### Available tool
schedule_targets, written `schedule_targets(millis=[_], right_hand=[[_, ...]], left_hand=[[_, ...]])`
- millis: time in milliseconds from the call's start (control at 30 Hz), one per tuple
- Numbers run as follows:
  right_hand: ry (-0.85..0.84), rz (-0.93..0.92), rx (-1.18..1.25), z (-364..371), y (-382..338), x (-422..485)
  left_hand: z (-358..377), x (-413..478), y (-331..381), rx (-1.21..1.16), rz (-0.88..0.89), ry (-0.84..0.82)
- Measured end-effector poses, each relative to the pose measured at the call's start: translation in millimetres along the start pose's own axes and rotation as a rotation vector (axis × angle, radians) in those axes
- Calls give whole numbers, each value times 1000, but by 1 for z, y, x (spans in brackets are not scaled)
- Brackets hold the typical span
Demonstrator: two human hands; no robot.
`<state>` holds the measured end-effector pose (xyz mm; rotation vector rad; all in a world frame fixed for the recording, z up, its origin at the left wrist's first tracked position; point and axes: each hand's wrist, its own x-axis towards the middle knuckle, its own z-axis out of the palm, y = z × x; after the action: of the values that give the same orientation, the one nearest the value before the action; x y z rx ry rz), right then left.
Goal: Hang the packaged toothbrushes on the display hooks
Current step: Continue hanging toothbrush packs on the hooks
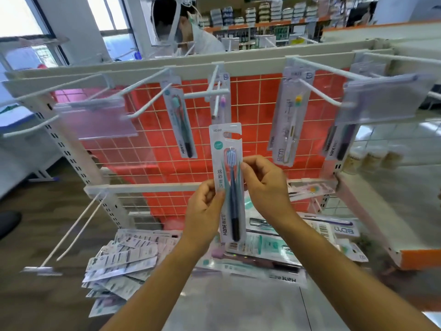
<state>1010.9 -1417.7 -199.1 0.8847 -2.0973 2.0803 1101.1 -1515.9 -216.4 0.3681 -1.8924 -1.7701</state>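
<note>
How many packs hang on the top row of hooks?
4: a teal pack left of centre, a purple pack centre, a yellow pack right, a dark pack far right. Others may hide behind them.

Toothbrush pack (229, 182) upright between left hand (205, 211) and right hand (265, 187), before wire grid (253, 111). Hung packs (181, 125) above on hooks (321, 91): left, centre, right. Loose packs (124, 261) heaped below on shelf (238, 304).

A person in white (205, 41) at the back, stocked store shelves (262, 15) beyond, pale jars (372, 161) at right
</note>
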Motion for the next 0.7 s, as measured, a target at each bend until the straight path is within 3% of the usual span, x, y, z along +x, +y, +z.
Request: schedule_targets(millis=[700], right_hand=[[-77,41,28,79,1,-14]], left_hand=[[-85,3,-3,-4,13,56]])
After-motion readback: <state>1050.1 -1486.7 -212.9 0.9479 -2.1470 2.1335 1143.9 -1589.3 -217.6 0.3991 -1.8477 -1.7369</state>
